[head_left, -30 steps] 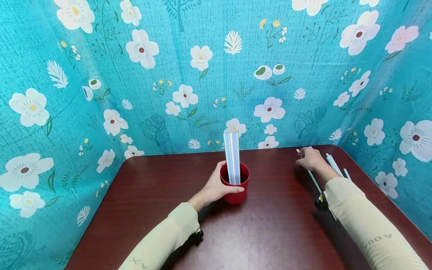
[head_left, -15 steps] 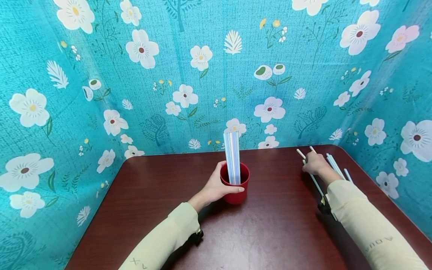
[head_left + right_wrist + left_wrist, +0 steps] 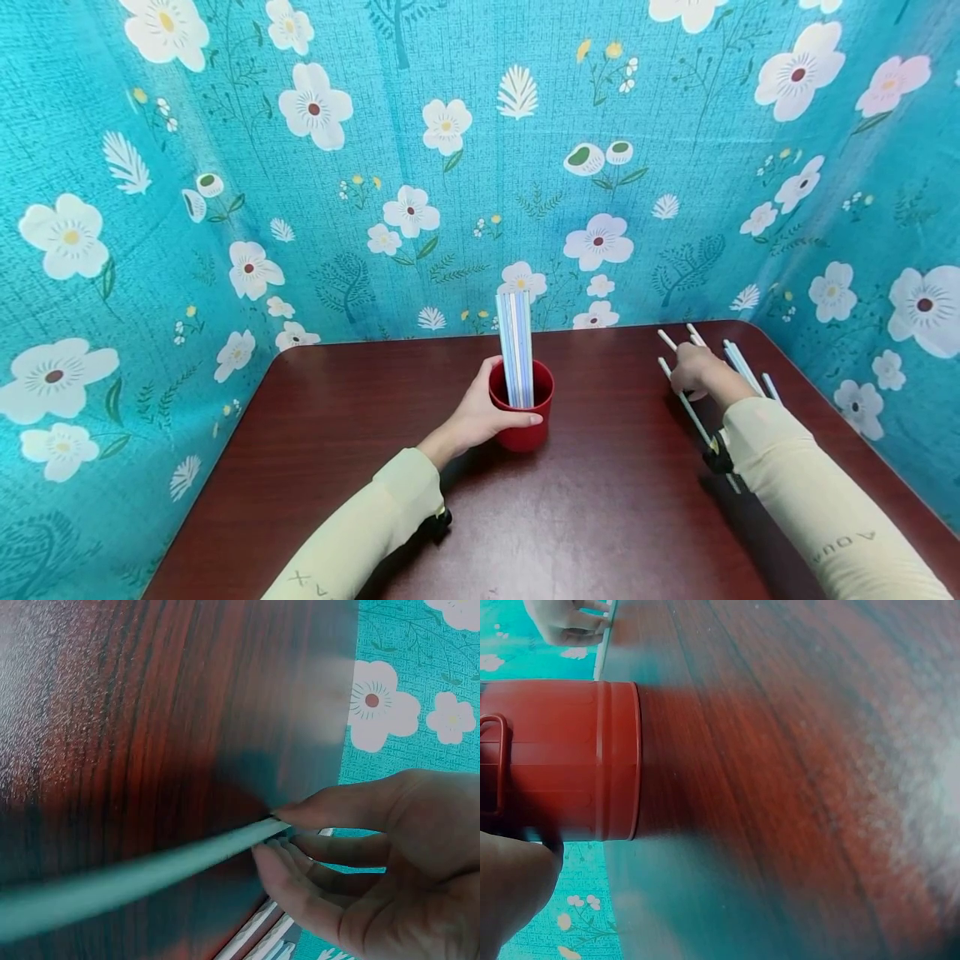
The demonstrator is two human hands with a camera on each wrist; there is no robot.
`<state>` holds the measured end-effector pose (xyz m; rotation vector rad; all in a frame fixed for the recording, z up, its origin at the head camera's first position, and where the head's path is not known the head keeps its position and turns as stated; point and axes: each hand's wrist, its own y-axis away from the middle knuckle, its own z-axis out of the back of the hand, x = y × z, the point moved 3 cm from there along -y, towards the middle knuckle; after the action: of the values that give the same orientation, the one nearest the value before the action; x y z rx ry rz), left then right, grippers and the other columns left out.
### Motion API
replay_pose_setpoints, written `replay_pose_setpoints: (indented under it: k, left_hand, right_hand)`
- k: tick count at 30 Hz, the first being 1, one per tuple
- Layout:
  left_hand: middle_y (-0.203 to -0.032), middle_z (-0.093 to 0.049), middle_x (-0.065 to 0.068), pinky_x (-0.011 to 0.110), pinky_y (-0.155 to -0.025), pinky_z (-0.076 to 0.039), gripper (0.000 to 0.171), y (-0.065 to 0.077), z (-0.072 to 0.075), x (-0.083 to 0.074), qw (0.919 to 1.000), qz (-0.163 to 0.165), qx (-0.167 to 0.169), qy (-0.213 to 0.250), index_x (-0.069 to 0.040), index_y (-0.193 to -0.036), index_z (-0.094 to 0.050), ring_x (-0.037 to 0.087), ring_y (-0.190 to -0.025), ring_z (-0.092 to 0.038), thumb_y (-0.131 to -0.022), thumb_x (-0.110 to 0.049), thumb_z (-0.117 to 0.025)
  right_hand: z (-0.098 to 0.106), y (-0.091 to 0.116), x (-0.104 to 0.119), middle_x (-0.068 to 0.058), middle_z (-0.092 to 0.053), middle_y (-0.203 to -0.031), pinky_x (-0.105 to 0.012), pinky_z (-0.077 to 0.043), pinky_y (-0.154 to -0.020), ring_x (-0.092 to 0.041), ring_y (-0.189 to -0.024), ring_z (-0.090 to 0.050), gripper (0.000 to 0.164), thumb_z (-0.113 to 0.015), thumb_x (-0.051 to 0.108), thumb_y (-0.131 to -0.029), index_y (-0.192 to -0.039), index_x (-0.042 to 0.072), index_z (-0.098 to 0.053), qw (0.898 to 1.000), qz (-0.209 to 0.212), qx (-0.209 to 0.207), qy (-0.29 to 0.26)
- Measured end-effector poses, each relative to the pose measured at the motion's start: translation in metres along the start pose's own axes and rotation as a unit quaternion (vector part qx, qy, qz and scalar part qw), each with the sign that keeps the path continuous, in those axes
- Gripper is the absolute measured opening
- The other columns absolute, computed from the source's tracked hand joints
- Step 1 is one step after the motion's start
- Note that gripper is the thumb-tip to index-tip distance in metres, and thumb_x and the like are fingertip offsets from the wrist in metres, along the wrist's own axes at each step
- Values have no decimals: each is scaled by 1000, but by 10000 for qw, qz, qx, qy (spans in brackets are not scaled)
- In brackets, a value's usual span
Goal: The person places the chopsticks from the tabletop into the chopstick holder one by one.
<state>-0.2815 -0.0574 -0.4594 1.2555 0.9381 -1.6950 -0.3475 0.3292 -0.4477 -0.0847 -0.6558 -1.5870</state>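
My left hand [image 3: 477, 417] grips the side of a red cup [image 3: 525, 437], which stands upright on the table. A bundle of straws [image 3: 515, 350], striped white, blue and pale green, leans inside it. In the left wrist view a handle shows on the cup's wall [image 3: 562, 757]. Over at the right, my right hand [image 3: 696, 371] pinches one pale green straw [image 3: 150, 877] between thumb and fingertips. That straw runs back towards me under the wrist. Just beyond the hand lie further loose straws [image 3: 667, 339], partly hidden by it.
More straws [image 3: 738, 362] lie near the right edge of the dark red-brown table [image 3: 375, 400], along with a separate straw [image 3: 771, 387]. Flowered turquoise cloth [image 3: 480, 208] surrounds the table at the back and sides.
My right hand has drawn slightly back towards me from the far straws. The pinched straw's far end has shifted left, apart from the others. The left hand and cup stay put.
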Motion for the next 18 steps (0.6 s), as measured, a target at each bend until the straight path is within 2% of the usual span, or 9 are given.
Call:
replay_pose_setpoints:
  k: [5, 18]
  left_hand:
    - [-139, -54, -8, 41, -88, -59, 90, 0, 0, -1, 10000, -6, 1, 0, -31, -146, -36, 19, -128, -50, -76, -28, -92]
    - [-138, -54, -9, 41, -88, -59, 90, 1, 0, -2, 10000, 58, -22, -19, -33, -145, -36, 19, -128, -51, -75, -29, -92]
  right_hand:
    - [-5, -2, 2, -14, -56, -75, -35, -62, -61, -23, -67, -64, 9, -62, -9, -80, -85, -8, -55, 9996, -41, 244, -121]
    - [-9, 1, 17, -14, -61, -65, -36, -62, -56, -21, -53, -67, 11, -64, -11, -75, -81, -8, -54, 9995, 75, 230, -180]
